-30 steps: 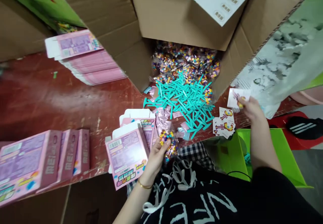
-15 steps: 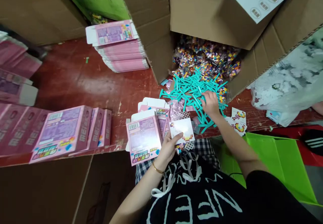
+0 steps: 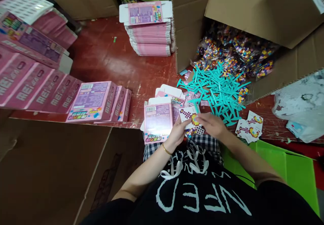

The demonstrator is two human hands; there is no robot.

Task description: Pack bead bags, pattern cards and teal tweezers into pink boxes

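Observation:
My left hand and my right hand meet at the red table's front edge, both closed on a small bundle: a white pattern card with a pixel picture, a teal plastic stick and a bag of coloured beads with a white grid piece under it. An open pink box lies just left of my left hand. The pile of teal sticks lies right behind my hands. A stack of pattern cards lies to the right.
A tipped cardboard carton spills bead bags. Flat pink box blanks are stacked at the back. Filled pink boxes stand in a row at the left. A green bin sits at my right, cardboard below the table.
My right hand came back from the teal stick pile with a stick and joined my left hand on the card and bead bag. The view swung to the left.

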